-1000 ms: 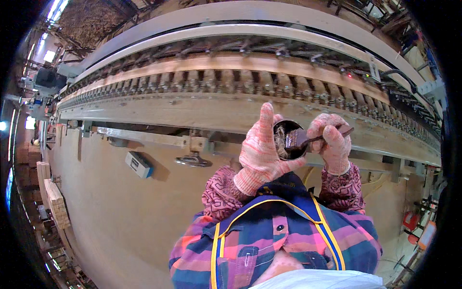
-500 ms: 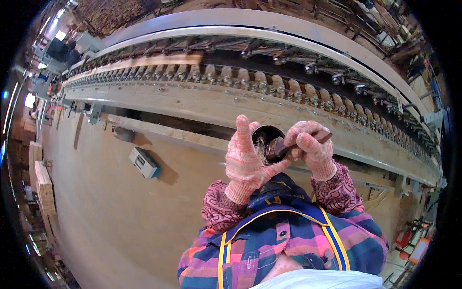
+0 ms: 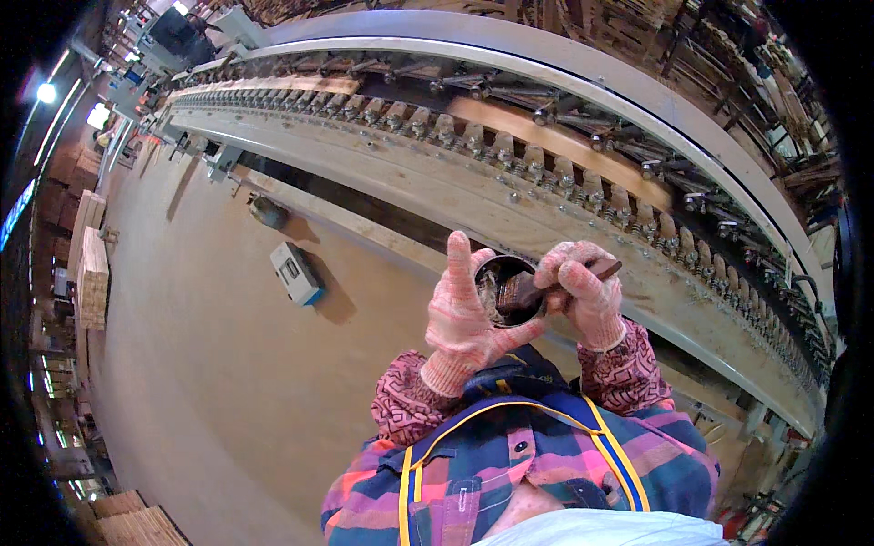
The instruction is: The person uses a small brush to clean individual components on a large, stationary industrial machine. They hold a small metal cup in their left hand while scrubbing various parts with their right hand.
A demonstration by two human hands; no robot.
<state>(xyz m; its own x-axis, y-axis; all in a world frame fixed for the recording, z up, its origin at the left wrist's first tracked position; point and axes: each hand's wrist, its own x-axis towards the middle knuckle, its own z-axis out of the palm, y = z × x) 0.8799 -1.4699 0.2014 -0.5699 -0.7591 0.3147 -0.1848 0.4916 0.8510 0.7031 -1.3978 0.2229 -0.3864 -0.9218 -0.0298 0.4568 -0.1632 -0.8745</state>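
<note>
Both hands are raised in front of the person's chest, each in a pink knitted glove. The left hand (image 3: 464, 323) cups a small dark round tin (image 3: 506, 291) from its left side, forefinger pointing straight up and thumb pressed under the rim; its grip is clamped on the tin. The right hand (image 3: 583, 296) has its grip closed tight on a small brush (image 3: 546, 289) with a brown handle, and the dark bristle end lies inside the open mouth of the tin, touching what is in it. What the tin holds is too small to tell.

Just beyond the hands a long wooden machine (image 3: 510, 173) runs across the room, with a row of metal clamps along its upper edge. On the bare floor (image 3: 200, 364) to the left lies a small grey box (image 3: 294, 272), well apart from the hands. Stacks of pale boards (image 3: 91, 273) stand at the far left wall.
</note>
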